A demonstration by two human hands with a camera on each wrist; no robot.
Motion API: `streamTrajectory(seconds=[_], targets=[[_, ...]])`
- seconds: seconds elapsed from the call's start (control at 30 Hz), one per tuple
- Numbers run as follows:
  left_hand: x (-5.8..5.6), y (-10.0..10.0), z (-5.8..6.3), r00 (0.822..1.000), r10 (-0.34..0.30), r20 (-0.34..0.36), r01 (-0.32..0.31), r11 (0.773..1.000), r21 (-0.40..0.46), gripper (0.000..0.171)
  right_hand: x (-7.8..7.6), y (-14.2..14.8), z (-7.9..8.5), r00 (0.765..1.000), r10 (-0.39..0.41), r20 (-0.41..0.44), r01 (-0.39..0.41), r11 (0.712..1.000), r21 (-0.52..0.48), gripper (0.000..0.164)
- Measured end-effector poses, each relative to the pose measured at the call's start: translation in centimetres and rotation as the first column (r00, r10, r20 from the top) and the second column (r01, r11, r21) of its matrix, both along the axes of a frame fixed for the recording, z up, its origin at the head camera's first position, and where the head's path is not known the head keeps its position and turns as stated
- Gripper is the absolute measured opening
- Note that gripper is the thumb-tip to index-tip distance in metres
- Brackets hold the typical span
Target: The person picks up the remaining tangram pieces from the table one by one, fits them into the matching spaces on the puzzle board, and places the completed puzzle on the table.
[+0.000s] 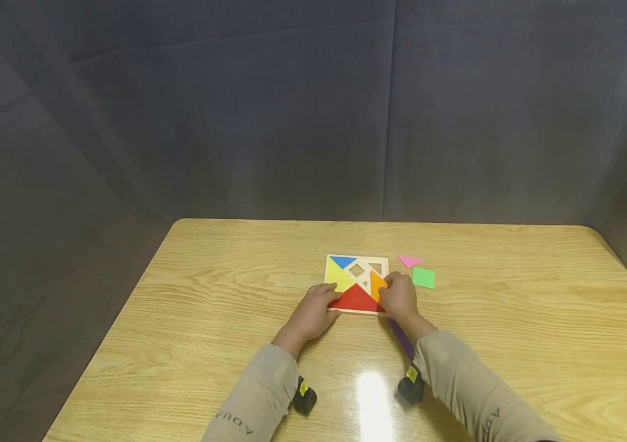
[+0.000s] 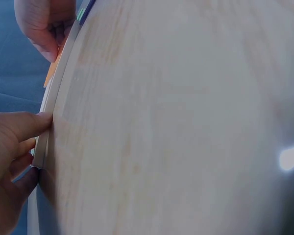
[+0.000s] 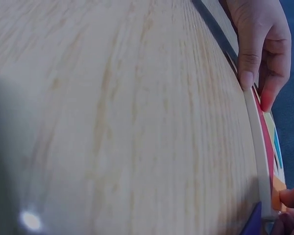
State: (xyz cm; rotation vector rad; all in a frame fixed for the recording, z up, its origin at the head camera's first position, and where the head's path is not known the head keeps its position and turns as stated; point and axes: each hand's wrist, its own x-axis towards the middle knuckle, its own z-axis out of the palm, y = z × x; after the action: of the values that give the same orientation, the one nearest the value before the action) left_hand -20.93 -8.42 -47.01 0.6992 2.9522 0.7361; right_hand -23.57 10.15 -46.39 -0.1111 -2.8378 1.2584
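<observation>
Orange tangram piece [image 1: 376,284]: lying at the right edge of the wooden tangram tray [image 1: 364,262], seating unconfirmed. Your right hand [image 1: 401,298] is pinching it; your left hand [image 1: 313,310] is gripping the tray's near-left corner. Handling, by judgement: you are dealing with something light, stiff and smooth, unlikely to break but liable to slip. You should be taking opposite edges, not the flat face.

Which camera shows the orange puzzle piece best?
The head view: it looks down on the broad face of the orange puzzle piece, though the right hand covers part. The left wrist view shows only a thin strip; the right wrist view, a small patch near the puzzle board corner.
</observation>
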Motion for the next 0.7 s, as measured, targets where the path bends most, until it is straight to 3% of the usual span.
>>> streamTrajectory(seconds=[0.7], targets=[[-0.06,-0.05,-0.04,1.000,0.006,0.007,-0.006,1.000,0.030,0.036,0.38,0.44,0.18,1.000,0.021,0.015,-0.022,1.000,0.015,0.020]])
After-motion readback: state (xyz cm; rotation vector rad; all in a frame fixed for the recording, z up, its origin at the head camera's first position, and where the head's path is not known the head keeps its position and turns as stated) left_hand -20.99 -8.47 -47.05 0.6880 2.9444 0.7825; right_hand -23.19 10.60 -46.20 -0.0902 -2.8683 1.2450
